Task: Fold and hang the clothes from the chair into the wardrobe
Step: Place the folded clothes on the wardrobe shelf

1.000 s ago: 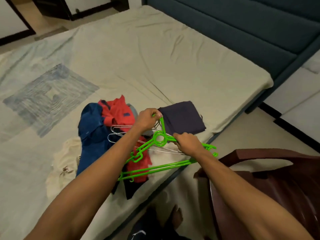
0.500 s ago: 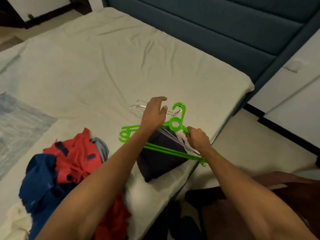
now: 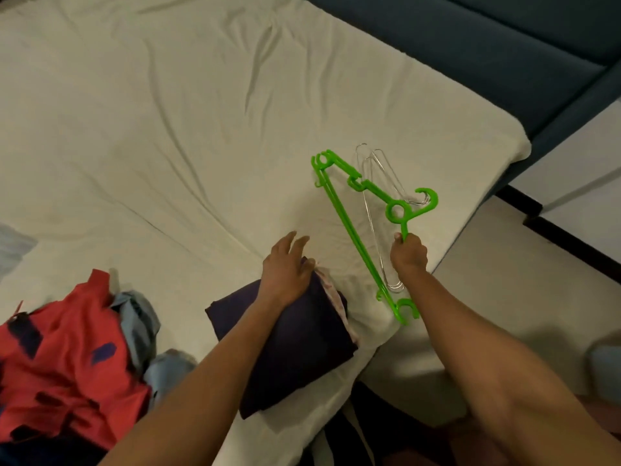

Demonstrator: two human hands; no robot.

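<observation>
- Landmark: folded dark garment (image 3: 295, 344), sitting on the near edge of the bed (image 3: 168, 129).
- Left hand (image 3: 287, 269) rests on the far end of that garment, fingers straight and spread, gripping nothing.
- Right hand (image 3: 408, 257), just right of the garment, has its fingers curled round a bundle of hangers: green plastic hangers (image 3: 356, 230) plus thin wire hangers (image 3: 373, 210) stacked with them. The bundle looks to be resting on the sheet beyond and right of the garment; can't tell if it's fully down or partly lifted.
- Unfolded clothes are piled left of the garment: red shirt (image 3: 64, 358) on top, light blue cloth (image 3: 141, 317) tucked beside it.
- Chair and wardrobe not visible here.
- My read: parking the hangers to free both hands, or picking one out. Most of the folding and all the hanging is not yet done.
- Risks:
  - Hangers are interleaved, so pulling one green hanger could drag the wire ones along and tangle or scatter them.
  - Bundle lies near the bed's right edge; a loose release could let it slide to the floor.
  - Garment overhangs the near edge; sideways push from the left hand could undo the fold or tip it off.
</observation>
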